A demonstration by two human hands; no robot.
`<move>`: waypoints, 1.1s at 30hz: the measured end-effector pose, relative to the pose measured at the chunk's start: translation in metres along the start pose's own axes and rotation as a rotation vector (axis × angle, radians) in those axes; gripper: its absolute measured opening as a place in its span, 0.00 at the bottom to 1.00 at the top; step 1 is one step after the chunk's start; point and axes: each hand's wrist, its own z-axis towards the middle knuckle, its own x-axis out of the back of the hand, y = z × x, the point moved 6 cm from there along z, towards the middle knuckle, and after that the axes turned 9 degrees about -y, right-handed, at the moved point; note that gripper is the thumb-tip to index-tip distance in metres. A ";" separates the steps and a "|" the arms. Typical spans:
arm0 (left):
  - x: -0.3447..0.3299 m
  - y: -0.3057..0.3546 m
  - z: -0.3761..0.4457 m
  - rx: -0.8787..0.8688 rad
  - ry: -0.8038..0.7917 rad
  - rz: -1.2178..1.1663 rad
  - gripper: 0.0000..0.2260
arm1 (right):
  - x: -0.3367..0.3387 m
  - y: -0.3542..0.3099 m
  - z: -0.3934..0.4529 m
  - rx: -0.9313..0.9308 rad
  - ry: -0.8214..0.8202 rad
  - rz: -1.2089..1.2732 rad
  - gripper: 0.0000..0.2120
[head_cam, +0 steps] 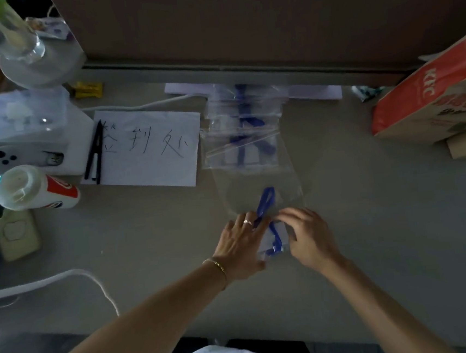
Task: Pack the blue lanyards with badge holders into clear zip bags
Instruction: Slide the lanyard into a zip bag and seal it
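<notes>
A clear zip bag (258, 185) lies flat on the grey desk, its mouth toward me. A blue lanyard (266, 204) reaches partly into it, and its clear badge holder (271, 242) sits at the mouth between my hands. My left hand (241, 245) pinches the lanyard and the bag's near edge on the left. My right hand (307, 239) grips the bag's near edge on the right. Farther back lies a stack of filled zip bags (245, 126) with blue lanyards inside.
A white paper sign (149, 147) with black tweezers (94, 154) lies left of the stack. A cup (33, 188), phone (22, 159), plastic box (25, 115) and bottle (17, 35) crowd the left. A KFC paper bag (432, 100) stands at right. A white cable (65, 278) crosses the near left.
</notes>
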 end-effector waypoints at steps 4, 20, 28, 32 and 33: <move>-0.010 0.001 0.000 -0.029 0.074 0.137 0.39 | -0.013 -0.010 -0.015 0.065 0.014 -0.030 0.31; 0.016 -0.050 -0.045 0.078 0.116 -0.245 0.16 | -0.007 -0.029 -0.002 0.008 0.060 0.034 0.22; 0.023 -0.063 -0.034 0.092 0.186 0.014 0.26 | -0.045 -0.034 0.011 0.179 -0.134 -0.400 0.36; 0.008 -0.058 -0.031 -0.012 0.080 0.164 0.34 | -0.046 -0.037 0.013 0.175 -0.088 -0.352 0.31; 0.005 -0.059 -0.032 -0.008 0.060 0.180 0.36 | -0.043 -0.040 0.013 0.192 -0.065 -0.320 0.29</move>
